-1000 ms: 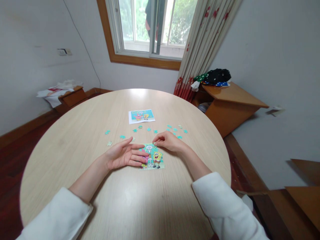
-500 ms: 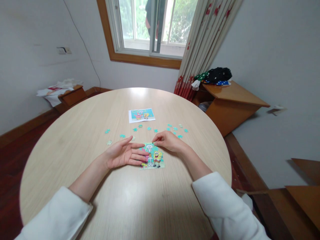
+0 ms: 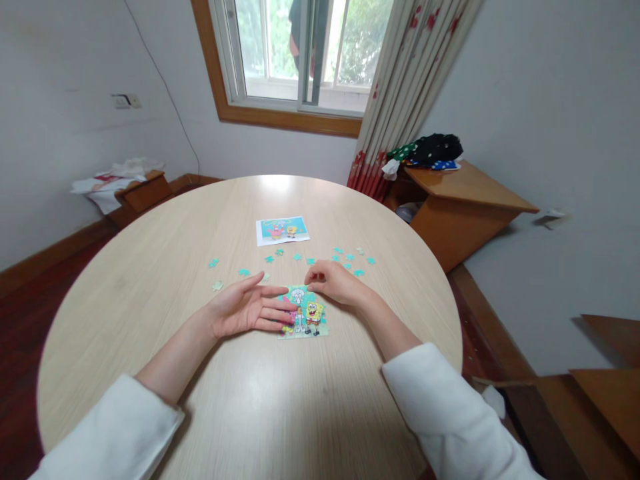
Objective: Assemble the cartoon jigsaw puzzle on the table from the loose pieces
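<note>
Head view: both hands point(image 3: 237, 311) point(image 3: 337, 281) remain at the puzzle point(image 3: 313, 312), practically unmoved.

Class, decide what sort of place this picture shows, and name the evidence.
Probably a room in a home: a floral curtain hangs beside a window, clothes or fabric lie heaped on wooden furniture, and a round table bears a partly assembled jigsaw.

Layout, round table point(image 3: 250, 387)

Jigsaw puzzle point(image 3: 311, 312) mid-tbl; L hand point(image 3: 245, 310) over its L part, R hand point(image 3: 334, 280) at its far edge. Loose pieces point(image 3: 297, 257) strewn behind puzzle, L to R. Pic sheet point(image 3: 283, 231) behind pieces. Window point(image 3: 273, 53) beyond tbl.
</note>
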Demonstrator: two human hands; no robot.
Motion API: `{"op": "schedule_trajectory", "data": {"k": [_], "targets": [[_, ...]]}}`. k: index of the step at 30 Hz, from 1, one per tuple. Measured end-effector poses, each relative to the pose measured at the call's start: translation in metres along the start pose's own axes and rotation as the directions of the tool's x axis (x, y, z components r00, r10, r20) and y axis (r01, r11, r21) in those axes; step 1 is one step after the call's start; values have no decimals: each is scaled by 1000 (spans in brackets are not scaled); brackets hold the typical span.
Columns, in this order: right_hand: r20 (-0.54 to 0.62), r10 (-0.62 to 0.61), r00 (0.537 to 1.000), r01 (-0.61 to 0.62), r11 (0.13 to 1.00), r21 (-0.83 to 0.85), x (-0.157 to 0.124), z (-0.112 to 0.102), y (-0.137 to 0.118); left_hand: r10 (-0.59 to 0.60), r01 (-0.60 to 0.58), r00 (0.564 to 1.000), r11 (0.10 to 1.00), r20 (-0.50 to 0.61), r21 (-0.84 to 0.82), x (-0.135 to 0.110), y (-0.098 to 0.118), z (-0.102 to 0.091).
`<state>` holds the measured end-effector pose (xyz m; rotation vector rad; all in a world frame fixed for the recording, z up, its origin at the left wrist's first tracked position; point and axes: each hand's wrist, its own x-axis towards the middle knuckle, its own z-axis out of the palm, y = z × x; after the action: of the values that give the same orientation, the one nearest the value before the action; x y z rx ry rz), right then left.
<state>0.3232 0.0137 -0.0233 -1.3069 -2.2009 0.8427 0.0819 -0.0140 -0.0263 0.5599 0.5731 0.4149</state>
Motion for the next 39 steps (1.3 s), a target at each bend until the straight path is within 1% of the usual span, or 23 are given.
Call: {"op": "schedule_trajectory", "data": {"k": [4,7,10,12,17,19,23,29,36,37,39], "targets": [[4,7,1000,-7,1000,-11,0,0,0,-4,4,1000,1000,-2,0,0,0,0],[5,-40,999,40,999,-7,0,-1,1,-6,6,1000,1000,-16,3,0,0,1],[-55,-91,994,91,996,2,-1,-2,2,-8,8,1000,1000,-22,7,0,0,1],[-83,-103,991,103,995,-6,-1,-2,3,-9,9,1000,1000,-20,8,1,0,0],[18,-94,995,94,995,-36,-2,-3,4,-4,4,999,1000,-38,0,0,0,1],[33,-85,996,87,995,-40,-2,-3,5,-1,1,999,1000,-41,-3,0,0,1],[31,-80,996,81,995,-49,-1,-3,6,4,-4,1000,1000,-31,-10,1,0,1],[40,-72,997,74,995,-61,0,-2,7,1,-1,1000,1000,30,-10,1,0,-3],[50,-84,995,87,995,-59,0,-5,7,2,-2,999,1000,54,-1,1,1,-5],[42,-88,995,90,994,-54,0,-5,7,2,-2,998,1000,58,-2,1,1,-5],[-14,-80,997,79,996,-51,0,-6,7,4,-3,998,1000,59,-4,1,1,-5]]}}
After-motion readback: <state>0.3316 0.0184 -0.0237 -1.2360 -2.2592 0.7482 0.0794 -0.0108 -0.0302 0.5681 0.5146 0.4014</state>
